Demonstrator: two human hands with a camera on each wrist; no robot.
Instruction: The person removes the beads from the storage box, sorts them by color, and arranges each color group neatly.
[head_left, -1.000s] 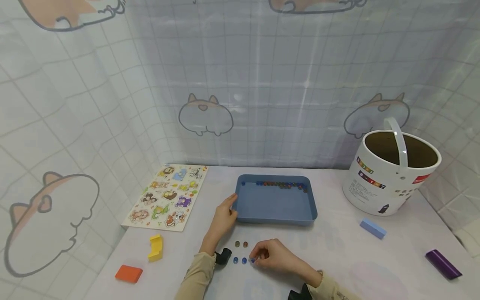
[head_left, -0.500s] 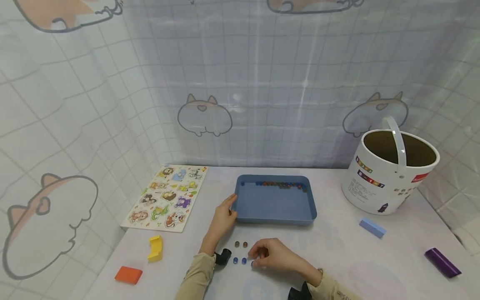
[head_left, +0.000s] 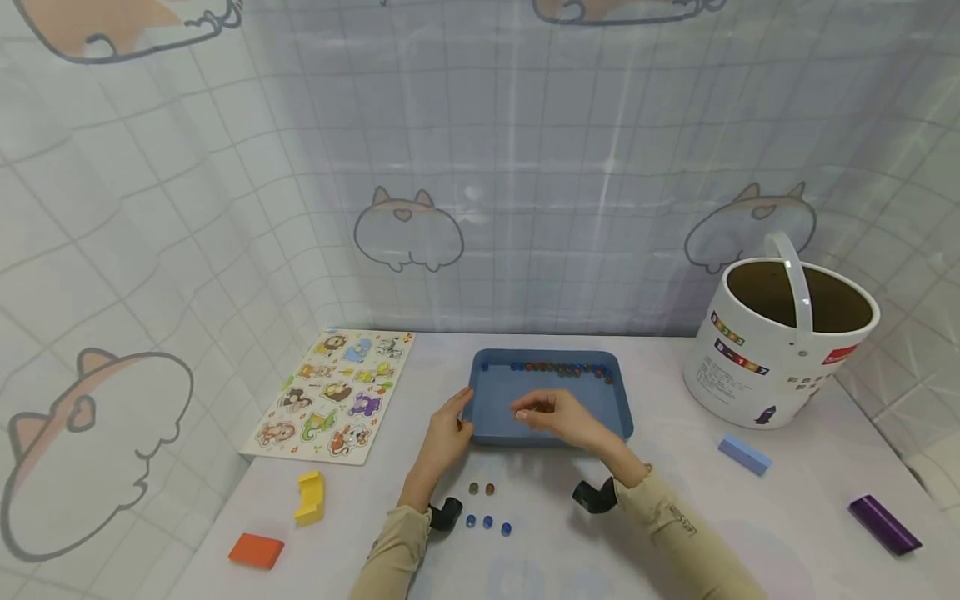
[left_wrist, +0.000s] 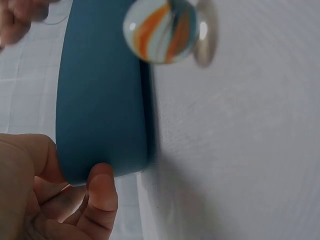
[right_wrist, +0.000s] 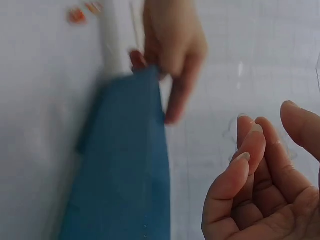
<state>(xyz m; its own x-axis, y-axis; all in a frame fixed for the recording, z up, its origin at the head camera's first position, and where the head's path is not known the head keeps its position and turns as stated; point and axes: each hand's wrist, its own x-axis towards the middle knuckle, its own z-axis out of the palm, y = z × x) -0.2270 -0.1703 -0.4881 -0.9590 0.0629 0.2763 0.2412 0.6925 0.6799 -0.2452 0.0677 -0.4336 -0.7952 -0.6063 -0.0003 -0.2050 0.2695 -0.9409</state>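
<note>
A blue tray (head_left: 551, 404) near the counter's far edge, with marbles (head_left: 558, 367) lined along its far wall, is held at its left corner by the left hand (head_left: 445, 433), while the right hand (head_left: 551, 414), fingers loosely curled and seemingly empty, is poised above it.

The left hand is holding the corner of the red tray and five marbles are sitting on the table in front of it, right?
Not quite: the tray is blue, not red, as the head view shows. The left hand does hold its near left corner, and five marbles lie on the table in front of it.
</note>
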